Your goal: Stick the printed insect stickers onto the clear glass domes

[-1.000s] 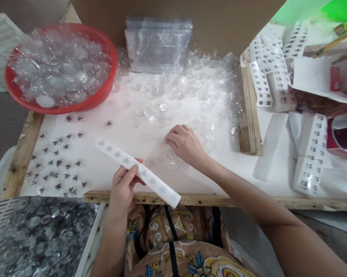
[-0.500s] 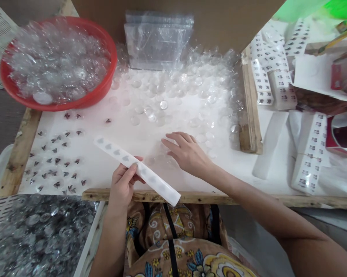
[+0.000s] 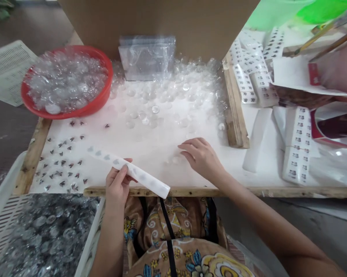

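Observation:
My left hand (image 3: 119,181) pinches a white sticker strip (image 3: 144,177) with faint grey shapes showing through, held slantwise over the white tabletop (image 3: 150,142). My right hand (image 3: 200,156) hovers low over the board, fingers bent and a little apart; nothing can be made out between them. Just left of its fingertips lie a few faint clear discs (image 3: 173,159). More clear discs (image 3: 155,109) spread across the back of the board. On the left, several discs with small dark insect-like prints (image 3: 62,163) lie in loose rows.
A red basin (image 3: 106,94) heaped with clear discs sits at the back left. Below left is a white crate (image 3: 88,246) of clear pieces. Wooden strips (image 3: 233,111) edge the board. Printed sticker strips (image 3: 299,146) lie on the right. A cardboard panel (image 3: 190,23) stands behind.
The view has tilted up and shifted left. My right hand has moved right over the board, its fingers drawn closer together. My left hand still holds the strip.

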{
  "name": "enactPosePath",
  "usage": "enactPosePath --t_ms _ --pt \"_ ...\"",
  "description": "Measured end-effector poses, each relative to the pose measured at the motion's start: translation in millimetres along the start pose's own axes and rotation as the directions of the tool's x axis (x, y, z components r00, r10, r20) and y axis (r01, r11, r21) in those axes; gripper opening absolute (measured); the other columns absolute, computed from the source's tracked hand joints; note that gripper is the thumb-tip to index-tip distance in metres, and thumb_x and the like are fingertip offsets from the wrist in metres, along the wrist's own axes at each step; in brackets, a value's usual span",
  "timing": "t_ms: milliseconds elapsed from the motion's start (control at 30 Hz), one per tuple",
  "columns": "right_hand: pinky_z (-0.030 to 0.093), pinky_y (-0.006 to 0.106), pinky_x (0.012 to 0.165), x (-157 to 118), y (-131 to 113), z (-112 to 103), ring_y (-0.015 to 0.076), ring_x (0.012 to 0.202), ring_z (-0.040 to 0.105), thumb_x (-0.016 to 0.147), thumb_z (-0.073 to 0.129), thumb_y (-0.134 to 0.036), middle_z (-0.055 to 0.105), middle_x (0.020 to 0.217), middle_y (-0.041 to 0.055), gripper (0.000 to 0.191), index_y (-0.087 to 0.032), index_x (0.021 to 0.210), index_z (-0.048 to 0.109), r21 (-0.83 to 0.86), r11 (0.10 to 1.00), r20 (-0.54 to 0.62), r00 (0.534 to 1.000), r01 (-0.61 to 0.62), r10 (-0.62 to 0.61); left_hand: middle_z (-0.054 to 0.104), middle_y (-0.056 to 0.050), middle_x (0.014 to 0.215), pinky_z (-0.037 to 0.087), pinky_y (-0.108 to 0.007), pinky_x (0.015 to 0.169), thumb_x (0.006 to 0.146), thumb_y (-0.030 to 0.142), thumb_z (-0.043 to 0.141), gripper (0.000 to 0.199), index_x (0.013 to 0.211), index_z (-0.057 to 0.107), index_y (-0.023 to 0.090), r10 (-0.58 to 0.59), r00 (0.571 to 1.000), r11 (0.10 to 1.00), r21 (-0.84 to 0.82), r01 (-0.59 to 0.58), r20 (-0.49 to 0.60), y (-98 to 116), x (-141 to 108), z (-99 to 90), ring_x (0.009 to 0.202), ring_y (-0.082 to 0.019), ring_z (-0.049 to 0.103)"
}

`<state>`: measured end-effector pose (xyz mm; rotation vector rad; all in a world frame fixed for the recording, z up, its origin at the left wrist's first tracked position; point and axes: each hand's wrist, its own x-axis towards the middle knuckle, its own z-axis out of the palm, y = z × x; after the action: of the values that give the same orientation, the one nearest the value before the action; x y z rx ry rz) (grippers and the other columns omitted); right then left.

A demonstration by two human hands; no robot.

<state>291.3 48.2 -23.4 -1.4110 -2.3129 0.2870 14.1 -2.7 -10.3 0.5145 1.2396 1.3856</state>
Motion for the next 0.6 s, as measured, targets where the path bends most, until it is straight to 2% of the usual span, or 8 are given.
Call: enactPosePath --t_ms 67,133,267,467,600 --pt "0.051 0.043 0.083 -12 10 -9 0.028 0.094 0.061 0.093 0.061 -0.02 0.071 0.103 0.013 0.021 -0.016 0.111 0.071 -0.015 0.996 0.015 0.996 -0.093 0.094 0.069 0.0 0.063 0.052 -0.017 0.044 0.064 0.038 0.088 0.03 0.087 0.081 0.019 -0.001 1.0 1.0 0.001 0.001 -0.005 0 -11 1.2 0.051 -0.01 0.062" --pt "0.052 0.043 0.082 -19 15 -11 0.0285 0.093 0.062 0.091 0.063 -0.018 0.07 0.104 0.0133 0.025 -0.016 0.115 0.07 -0.003 0.99 0.08 0.987 -0.142 0.142 0.069 0.0 0.063 0.052 -0.017 0.045 0.064 0.038 0.088 0.031 0.087 0.081 0.019 -0.01 1.0 1.0 0.009 0.01 -0.01 -2 -21 3.6 0.05 -0.01 0.062" --pt "0.052 0.042 0.085 -17 14 -5 0.0282 0.094 0.062 0.089 0.06 -0.011 0.07 0.103 0.0133 0.025 -0.015 0.112 0.071 0.069 0.988 0.195 0.973 -0.138 0.122 0.068 0.0 0.061 0.052 -0.018 0.047 0.065 0.038 0.087 0.031 0.089 0.081 0.019 -0.052 0.999 0.998 0.042 0.052 -0.002 -6 -36 11.2 0.05 -0.01 0.061" --pt "0.052 0.044 0.088 -15 18 -3 0.0297 0.099 0.062 0.088 0.063 -0.016 0.067 0.108 0.0153 0.026 -0.016 0.114 0.069 0.118 0.986 0.187 0.977 -0.12 0.097 0.068 0.0 0.062 0.05 -0.019 0.046 0.062 0.04 0.088 0.035 0.088 0.08 0.017 -0.078 0.996 0.994 0.074 0.08 -0.029 -12 -53 17.5 0.05 -0.011 0.061" --pt "0.052 0.041 0.085 -24 22 -3 0.0277 0.097 0.063 0.085 0.064 -0.013 0.065 0.108 0.014 0.026 -0.017 0.111 0.067 0.173 0.972 0.196 0.973 -0.161 0.126 0.067 0.0 0.063 0.049 -0.02 0.046 0.065 0.04 0.086 0.035 0.09 0.08 0.017 -0.107 0.994 0.99 0.09 0.11 -0.032 -20 -64 21.2 0.051 -0.011 0.06"
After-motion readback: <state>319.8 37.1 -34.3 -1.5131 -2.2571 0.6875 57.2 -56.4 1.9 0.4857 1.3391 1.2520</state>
